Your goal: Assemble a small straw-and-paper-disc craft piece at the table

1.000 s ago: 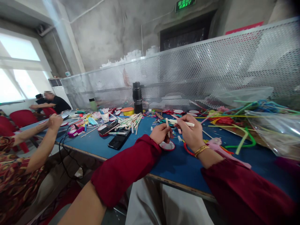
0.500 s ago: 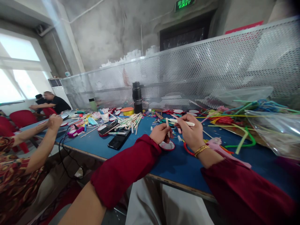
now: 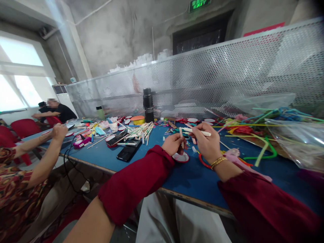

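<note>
Burgundy cloth sleeves (image 3: 139,184) are covering parts of both forearms as the person is working above a blue worktop (image 3: 194,184). The left hand (image 3: 172,145) is pinching a small, flat, pale stick (image 3: 181,132), which is standing nearly upright between the fingers. The right hand (image 3: 209,143), with a gold-coloured bracelet (image 3: 218,163) at its wrist, is gripping a slim cream-white pen-like tool (image 3: 187,130) and pointing its tip leftward at the stick's upper part; whether the two are touching, one cannot tell. The hands themselves are staying slightly apart, each closed on its own item. A shallow white round dish with a red rim (image 3: 181,157) is lying just below the left hand. Farther left, a black rectangular phone (image 3: 128,152) is resting near a loose heap of patterned thin sticks (image 3: 143,131), and a black cylindrical bottle (image 3: 148,106) is standing behind them.
</note>
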### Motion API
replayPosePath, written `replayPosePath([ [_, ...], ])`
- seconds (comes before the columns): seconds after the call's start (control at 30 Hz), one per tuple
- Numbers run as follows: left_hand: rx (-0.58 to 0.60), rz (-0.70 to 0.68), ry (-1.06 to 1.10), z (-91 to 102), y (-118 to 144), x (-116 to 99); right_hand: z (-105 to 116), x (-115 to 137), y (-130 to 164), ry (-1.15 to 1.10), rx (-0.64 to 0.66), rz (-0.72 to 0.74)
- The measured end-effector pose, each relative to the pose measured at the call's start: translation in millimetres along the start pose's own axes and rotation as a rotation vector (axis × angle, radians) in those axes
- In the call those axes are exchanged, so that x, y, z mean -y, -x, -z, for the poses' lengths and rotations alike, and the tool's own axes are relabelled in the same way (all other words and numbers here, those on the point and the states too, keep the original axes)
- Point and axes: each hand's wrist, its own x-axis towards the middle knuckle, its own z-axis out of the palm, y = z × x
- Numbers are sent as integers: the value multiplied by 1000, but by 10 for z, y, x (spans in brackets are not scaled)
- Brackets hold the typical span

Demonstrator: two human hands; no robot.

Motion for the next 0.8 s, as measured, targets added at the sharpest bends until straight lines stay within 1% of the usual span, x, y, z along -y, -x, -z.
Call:
replayPosePath([
  [0.17, 6, 11, -22, -4, 10, -17, -9, -24, 1, -9, 29, 9],
  [0.37, 12, -16, -4, 2, 9, -1, -3, -42, -2, 6, 0, 12],
  [0.53, 1, -7, -5, 9, -5, 11, -1, -18, 2, -7, 28, -1],
  [0.7, -6, -31, -27, 16, -21, 23, 6, -1, -10, 49, -27, -7],
  [0.8, -10, -42, -21, 21, -27, 38, 10, -5, -18, 50, -32, 7],
])
